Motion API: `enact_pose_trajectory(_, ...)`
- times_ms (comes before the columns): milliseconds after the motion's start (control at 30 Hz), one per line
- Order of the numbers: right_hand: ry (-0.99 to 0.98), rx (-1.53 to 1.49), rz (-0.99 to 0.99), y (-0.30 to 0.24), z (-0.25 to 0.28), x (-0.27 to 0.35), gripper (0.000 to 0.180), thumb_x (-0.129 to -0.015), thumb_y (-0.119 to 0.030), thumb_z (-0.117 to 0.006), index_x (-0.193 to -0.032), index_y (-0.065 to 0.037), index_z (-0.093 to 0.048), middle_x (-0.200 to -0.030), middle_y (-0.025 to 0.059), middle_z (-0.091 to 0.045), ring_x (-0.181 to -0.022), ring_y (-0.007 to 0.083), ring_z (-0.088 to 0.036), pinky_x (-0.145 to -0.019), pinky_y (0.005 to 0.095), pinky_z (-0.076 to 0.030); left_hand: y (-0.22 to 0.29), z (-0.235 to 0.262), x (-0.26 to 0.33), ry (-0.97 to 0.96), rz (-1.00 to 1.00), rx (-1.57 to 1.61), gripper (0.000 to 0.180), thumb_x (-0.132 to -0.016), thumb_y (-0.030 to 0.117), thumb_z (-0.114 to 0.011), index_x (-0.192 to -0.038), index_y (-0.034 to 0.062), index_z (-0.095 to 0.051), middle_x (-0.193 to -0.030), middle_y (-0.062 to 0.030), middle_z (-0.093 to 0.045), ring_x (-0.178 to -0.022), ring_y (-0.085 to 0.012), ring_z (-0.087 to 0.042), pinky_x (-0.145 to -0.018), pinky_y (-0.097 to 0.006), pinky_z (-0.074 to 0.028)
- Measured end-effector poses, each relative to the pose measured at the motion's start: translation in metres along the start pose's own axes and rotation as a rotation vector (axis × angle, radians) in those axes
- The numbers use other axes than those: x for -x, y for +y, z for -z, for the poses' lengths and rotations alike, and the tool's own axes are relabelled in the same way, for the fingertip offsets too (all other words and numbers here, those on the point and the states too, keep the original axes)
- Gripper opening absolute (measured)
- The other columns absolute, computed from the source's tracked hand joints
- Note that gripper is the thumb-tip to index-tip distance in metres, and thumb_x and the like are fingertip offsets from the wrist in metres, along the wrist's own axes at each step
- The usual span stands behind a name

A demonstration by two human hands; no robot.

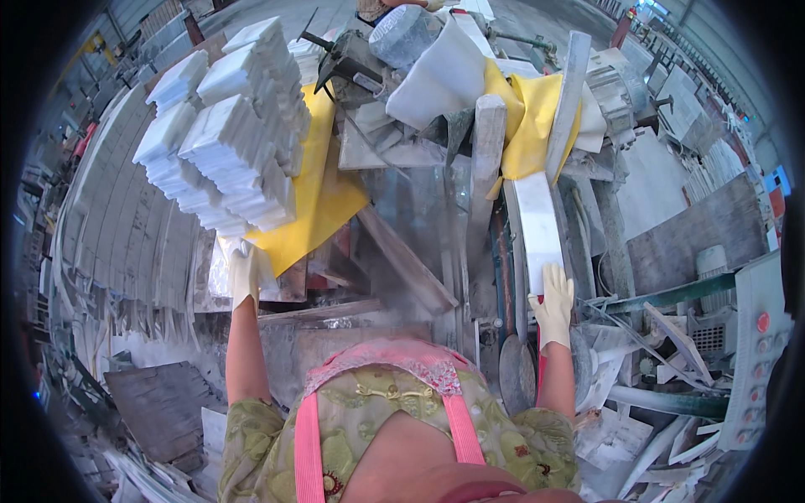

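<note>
My right hand (553, 303), in a pale glove, has its fingers spread at the near end of a long white stone strip (538, 220). The strip lies lengthwise on a narrow machine track, its far end under a yellow sheet (531, 113). On the left, my gloved left hand (244, 272) is at a pale, shiny block (221, 267) below a tall stack of white stone strips (231, 138). Its fingers blend into the white behind them, so their grip is unclear. Another yellow sheet (306, 222) hangs beside the stack.
A wooden beam (407, 260) slants between my hands. At the right stands a control panel (755, 352) with buttons. Broken slabs (616, 436) lie at the lower right. A motor (402, 35) and a white curved sheet (440, 75) are ahead. Part of another person (373, 10) shows at the top.
</note>
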State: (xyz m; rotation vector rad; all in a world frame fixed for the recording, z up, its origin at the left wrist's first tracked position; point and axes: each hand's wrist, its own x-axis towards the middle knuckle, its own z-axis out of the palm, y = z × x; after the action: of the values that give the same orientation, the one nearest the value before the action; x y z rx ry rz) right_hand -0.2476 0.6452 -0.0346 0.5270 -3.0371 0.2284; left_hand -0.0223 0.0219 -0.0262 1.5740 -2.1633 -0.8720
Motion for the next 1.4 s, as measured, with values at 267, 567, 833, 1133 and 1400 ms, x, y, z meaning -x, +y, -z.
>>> enact_pose_trajectory(267,0.195,0.262,0.069,-0.007,-0.025,-0.013,0.077,-0.088,-0.022,-0.069,-0.154,-0.006,-0.035,-0.159,0.0160,-0.038,-0.149,0.0310,-0.032,-0.124,0.0491,-0.023,0.006,0.012,0.005,-0.067,-0.069,0.098,0.067,-0.102,0.052,-0.052,-0.132,-0.0077,-0.055,-0.117,-0.0190,-0.068,-0.105,-0.0270,-0.063,-0.092,-0.038,-0.048)
enact_pose_trajectory(567,0.268,0.296,0.153,0.007,0.014,-0.030,0.052,-0.093,-0.025,-0.062,-0.138,0.001,-0.052,-0.136,0.0168,-0.062,-0.128,0.0281,-0.059,-0.115,0.0396,-0.038,0.032,0.020,0.032,-0.060,-0.149,0.071,0.061,-0.103,0.046,-0.052,-0.131,-0.0077,-0.056,-0.116,-0.0176,-0.069,-0.102,-0.0247,-0.064,-0.091,-0.037,-0.049)
enact_pose_trajectory(833,0.079,0.341,0.177,-0.016,-0.002,-0.067,0.073,-0.087,-0.025,-0.069,-0.150,-0.002,-0.041,-0.152,0.0136,-0.048,-0.144,0.0234,-0.042,-0.123,0.0494,-0.025,0.003,0.003,0.006,-0.026,-0.037,0.164,0.063,-0.102,0.048,-0.053,-0.127,-0.0090,-0.057,-0.112,-0.0240,-0.069,-0.097,-0.0290,-0.067,-0.087,-0.040,-0.051)
enact_pose_trajectory(1133,0.009,0.445,0.076,-0.012,-0.031,-0.088,0.062,-0.097,-0.013,-0.045,-0.155,0.004,-0.030,-0.161,0.0213,-0.035,-0.151,0.0323,-0.032,-0.125,0.0511,-0.020,-0.004,-0.006,-0.002,0.079,0.004,-0.087,0.058,-0.097,0.048,-0.053,-0.124,-0.0033,-0.062,-0.115,-0.0298,-0.069,-0.107,-0.0412,-0.067,-0.089,-0.047,-0.051)
enact_pose_trajectory(1400,0.073,0.383,0.141,-0.009,-0.024,-0.076,0.063,-0.095,-0.013,-0.048,-0.153,0.005,-0.032,-0.160,0.0228,-0.035,-0.149,0.0335,-0.034,-0.124,0.0509,-0.022,0.026,0.005,0.026,0.087,-0.012,0.012,0.051,-0.098,0.042,-0.055,-0.117,-0.0057,-0.062,-0.109,-0.0289,-0.069,-0.099,-0.0404,-0.069,-0.086,-0.048,-0.052)
